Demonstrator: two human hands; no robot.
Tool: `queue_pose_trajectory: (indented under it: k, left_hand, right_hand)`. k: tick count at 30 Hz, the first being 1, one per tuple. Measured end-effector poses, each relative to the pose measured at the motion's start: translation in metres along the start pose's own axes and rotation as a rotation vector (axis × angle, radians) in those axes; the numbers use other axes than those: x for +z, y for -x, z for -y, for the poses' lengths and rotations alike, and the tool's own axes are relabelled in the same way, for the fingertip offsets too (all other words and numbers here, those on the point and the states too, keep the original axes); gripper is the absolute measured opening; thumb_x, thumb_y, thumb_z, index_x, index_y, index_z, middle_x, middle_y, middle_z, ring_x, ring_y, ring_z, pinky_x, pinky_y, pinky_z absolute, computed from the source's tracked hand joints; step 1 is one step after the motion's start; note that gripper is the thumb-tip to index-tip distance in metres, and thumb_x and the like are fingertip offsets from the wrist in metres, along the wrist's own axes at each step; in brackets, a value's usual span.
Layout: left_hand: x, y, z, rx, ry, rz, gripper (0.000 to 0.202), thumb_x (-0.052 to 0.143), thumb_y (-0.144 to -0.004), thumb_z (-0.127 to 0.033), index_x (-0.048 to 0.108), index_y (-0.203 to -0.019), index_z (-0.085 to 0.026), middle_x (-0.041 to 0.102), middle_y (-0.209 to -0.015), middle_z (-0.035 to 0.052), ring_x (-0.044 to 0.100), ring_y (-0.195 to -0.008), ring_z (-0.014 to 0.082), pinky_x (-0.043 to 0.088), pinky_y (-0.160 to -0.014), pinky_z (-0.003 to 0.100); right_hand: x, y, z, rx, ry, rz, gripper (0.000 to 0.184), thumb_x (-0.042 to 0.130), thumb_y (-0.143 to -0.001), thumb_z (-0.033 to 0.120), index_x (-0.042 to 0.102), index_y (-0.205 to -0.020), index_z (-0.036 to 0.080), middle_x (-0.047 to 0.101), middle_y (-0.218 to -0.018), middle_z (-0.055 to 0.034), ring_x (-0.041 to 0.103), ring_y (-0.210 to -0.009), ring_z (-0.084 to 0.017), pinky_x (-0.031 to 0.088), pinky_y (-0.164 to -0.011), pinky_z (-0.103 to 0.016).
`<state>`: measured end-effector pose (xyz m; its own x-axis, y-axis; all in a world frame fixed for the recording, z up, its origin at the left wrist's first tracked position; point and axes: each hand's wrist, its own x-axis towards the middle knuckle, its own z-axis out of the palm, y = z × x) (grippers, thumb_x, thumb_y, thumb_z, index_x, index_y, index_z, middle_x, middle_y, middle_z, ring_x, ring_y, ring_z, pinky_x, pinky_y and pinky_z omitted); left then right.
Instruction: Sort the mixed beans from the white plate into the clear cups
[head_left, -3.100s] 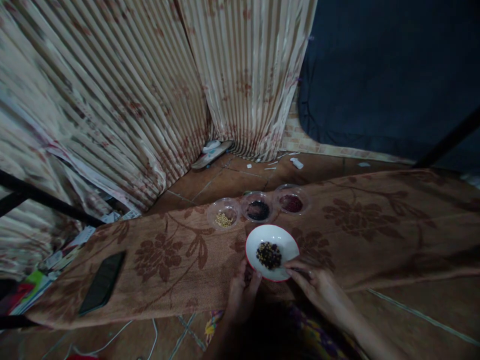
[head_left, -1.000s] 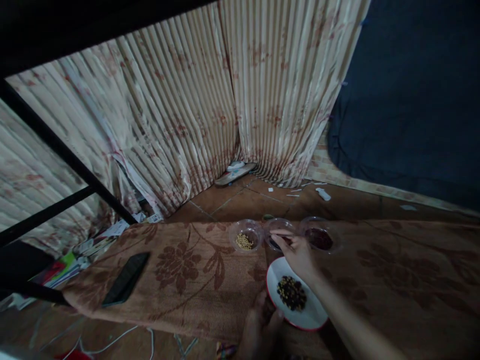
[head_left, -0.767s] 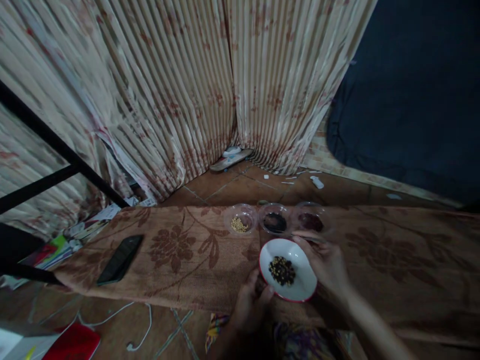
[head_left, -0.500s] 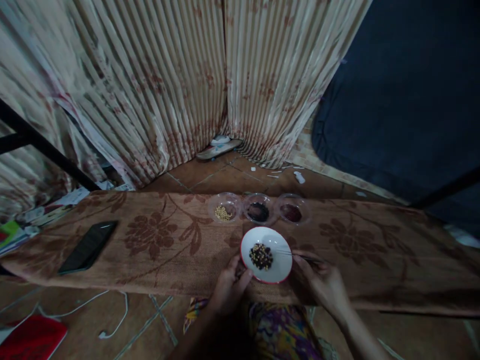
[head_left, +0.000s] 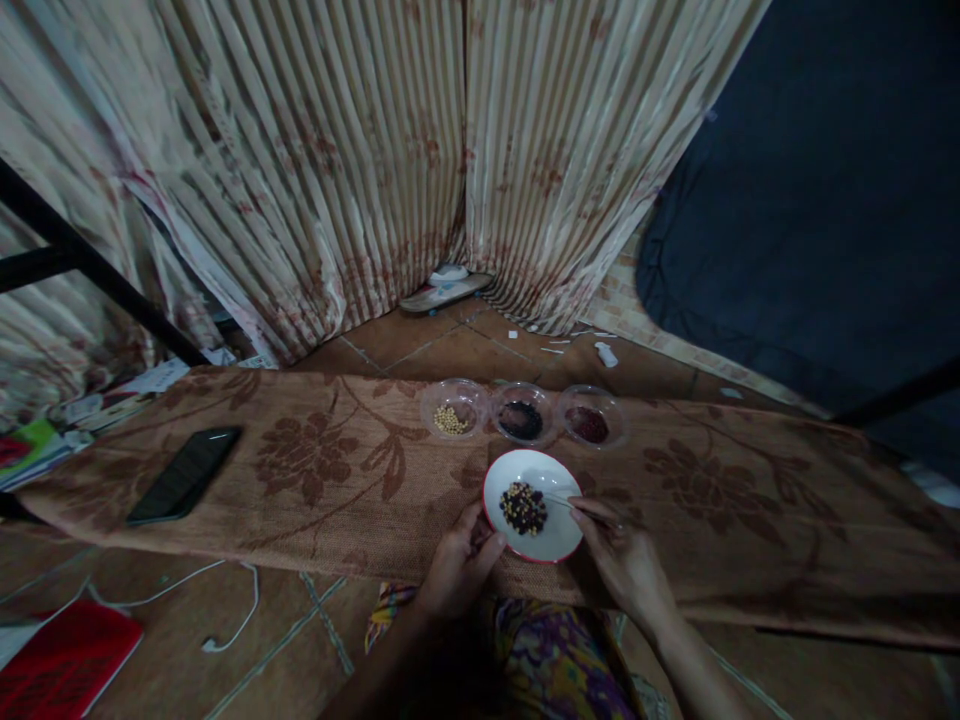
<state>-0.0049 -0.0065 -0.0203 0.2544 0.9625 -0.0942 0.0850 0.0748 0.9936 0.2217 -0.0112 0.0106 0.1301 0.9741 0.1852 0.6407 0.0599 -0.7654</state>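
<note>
A white bowl with a red rim [head_left: 555,472] sits on the brown flowered cloth and holds a small heap of mixed dark and pale beans [head_left: 523,507]. My left hand [head_left: 458,567] is curled against the bowl's near left edge, steadying it. My right hand [head_left: 619,552] pinches thin tweezers [head_left: 564,503] whose tips point into the bean heap. Behind the bowl stand three clear cups in a row: pale yellow beans [head_left: 451,419], black beans [head_left: 520,420], red beans [head_left: 587,424].
A black phone [head_left: 184,474] lies on the cloth [head_left: 322,470] at the left. Striped curtains [head_left: 337,170] hang behind, with a sandal [head_left: 442,290] at their foot. A white cable [head_left: 225,625] and a red object [head_left: 64,668] lie on the tiled floor.
My right hand drew back from the middle cup to the bowl's right side and now points the tweezers into the mixed beans. The camera view swung about; my left hand stayed at the bowl.
</note>
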Motion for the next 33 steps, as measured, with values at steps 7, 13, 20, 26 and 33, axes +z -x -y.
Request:
queue_pose_trajectory:
  k: [7, 13, 20, 26, 33]
  left_hand:
    - [-0.002, 0.000, -0.004, 0.029, -0.070, 0.009, 0.043, 0.056, -0.086, -0.035, 0.055, -0.124, -0.018, 0.059, -0.074, -0.0006, 0.053, -0.068, 0.0139, 0.043, -0.064, 0.022]
    - [-0.003, 0.001, 0.001, 0.027, -0.086, -0.007, 0.043, 0.056, -0.086, -0.035, 0.054, -0.125, -0.019, 0.061, -0.076, 0.0000, 0.055, -0.070, 0.0145, 0.044, -0.067, 0.023]
    - [-0.002, 0.001, 0.003, 0.023, -0.122, -0.010, 0.043, 0.055, -0.087, -0.033, 0.052, -0.127, -0.019, 0.058, -0.077, -0.0011, 0.053, -0.071, 0.0140, 0.043, -0.067, 0.023]
    - [-0.002, 0.001, 0.003, 0.021, -0.095, 0.018, 0.041, 0.053, -0.089, -0.031, 0.050, -0.127, -0.020, 0.060, -0.083, 0.0001, 0.054, -0.076, 0.0144, 0.044, -0.071, 0.023]
    - [-0.002, 0.001, 0.002, 0.032, -0.132, 0.006, 0.040, 0.055, -0.087, -0.033, 0.053, -0.124, -0.017, 0.059, -0.079, 0.0004, 0.053, -0.071, 0.0139, 0.043, -0.066, 0.022]
  right_hand:
    - [0.004, -0.005, -0.002, -0.050, 0.071, 0.069, 0.033, 0.049, -0.089, 0.047, 0.071, -0.095, 0.023, 0.071, -0.101, -0.0071, 0.064, -0.098, -0.025, 0.051, -0.085, -0.039]
    - [0.004, -0.009, 0.001, -0.092, 0.124, 0.087, 0.031, 0.047, -0.091, 0.043, 0.070, -0.095, 0.023, 0.072, -0.099, -0.0069, 0.065, -0.095, -0.025, 0.050, -0.084, -0.039]
    - [0.006, -0.007, -0.004, -0.199, 0.171, 0.057, 0.031, 0.045, -0.092, 0.041, 0.070, -0.093, 0.023, 0.071, -0.097, -0.0067, 0.065, -0.094, -0.024, 0.051, -0.082, -0.037]
    - [0.008, -0.005, -0.008, -0.228, 0.164, 0.051, 0.029, 0.046, -0.092, 0.040, 0.070, -0.092, 0.024, 0.071, -0.095, -0.0061, 0.065, -0.092, -0.023, 0.052, -0.081, -0.036]
    - [0.009, -0.004, -0.012, -0.243, 0.175, 0.048, 0.030, 0.046, -0.092, 0.041, 0.071, -0.093, 0.024, 0.072, -0.095, -0.0065, 0.066, -0.090, -0.023, 0.052, -0.081, -0.037]
